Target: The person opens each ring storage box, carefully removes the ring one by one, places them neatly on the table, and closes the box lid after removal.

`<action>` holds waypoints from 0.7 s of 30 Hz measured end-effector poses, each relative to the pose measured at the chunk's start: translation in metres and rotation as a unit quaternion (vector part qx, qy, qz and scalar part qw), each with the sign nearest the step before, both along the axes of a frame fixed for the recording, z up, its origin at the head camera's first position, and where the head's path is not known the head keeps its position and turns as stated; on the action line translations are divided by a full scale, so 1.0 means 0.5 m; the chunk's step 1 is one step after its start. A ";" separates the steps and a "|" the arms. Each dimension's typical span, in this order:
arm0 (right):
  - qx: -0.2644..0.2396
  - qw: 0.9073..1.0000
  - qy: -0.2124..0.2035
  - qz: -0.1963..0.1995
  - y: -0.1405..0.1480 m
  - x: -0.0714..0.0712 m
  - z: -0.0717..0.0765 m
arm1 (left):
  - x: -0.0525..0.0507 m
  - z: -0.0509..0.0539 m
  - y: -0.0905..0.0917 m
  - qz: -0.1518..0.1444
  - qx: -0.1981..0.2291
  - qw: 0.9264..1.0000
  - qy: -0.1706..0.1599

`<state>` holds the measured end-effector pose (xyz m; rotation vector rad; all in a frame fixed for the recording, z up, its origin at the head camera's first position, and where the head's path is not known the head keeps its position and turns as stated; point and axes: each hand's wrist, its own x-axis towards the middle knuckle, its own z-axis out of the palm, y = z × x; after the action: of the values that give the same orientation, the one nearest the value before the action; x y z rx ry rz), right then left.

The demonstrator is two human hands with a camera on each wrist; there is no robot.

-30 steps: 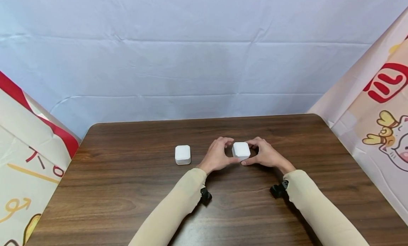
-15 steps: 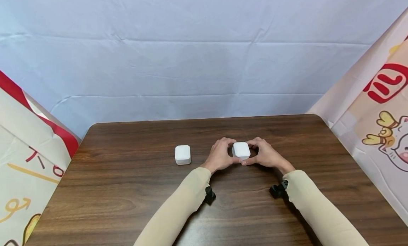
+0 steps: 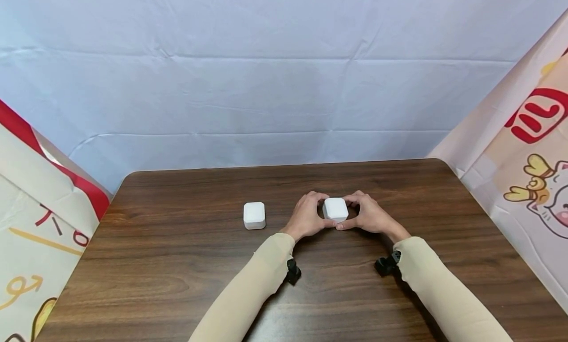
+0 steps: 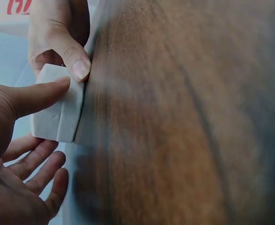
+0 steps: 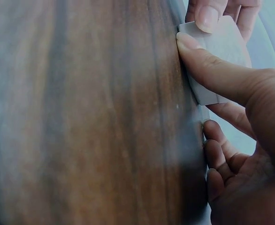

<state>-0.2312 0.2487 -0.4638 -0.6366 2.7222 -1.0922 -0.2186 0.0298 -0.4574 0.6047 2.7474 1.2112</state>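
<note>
I see left hand (image 3: 306, 216) and right hand (image 3: 372, 216) both pinching the white block (image 3: 336, 209), at two o'clock from the middle of the table (image 3: 177, 263). I judge it light and stiff; its flat six o'clock face suits the thumbs.

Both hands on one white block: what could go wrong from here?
1. Twist: the left hand and right hand both hold one white block, so uneven force might skew it.
2. Thumb clash: the thumbs sit close together on its near side and might bump.
3. Knock: the other block stands left of the left hand; a leftward swing could hit it.
</note>
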 end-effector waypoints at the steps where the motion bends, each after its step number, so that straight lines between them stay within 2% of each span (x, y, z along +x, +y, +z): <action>1: 0.000 1.000 0.000 0.000 0.000 0.000 0.000 | 0.000 -0.001 0.000 -0.001 0.000 1.000 -0.001; 9: 0.011 1.000 -0.008 -0.014 -0.001 0.002 0.002 | -0.002 -0.004 0.001 -0.002 0.006 1.000 -0.004; 21: 0.002 1.000 -0.009 -0.006 0.001 0.001 0.001 | 0.001 -0.003 0.000 0.009 0.022 1.000 -0.017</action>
<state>-0.2308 0.2492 -0.4634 -0.6072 2.7153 -1.0882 -0.2179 0.0298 -0.4586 0.5582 2.7116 1.2757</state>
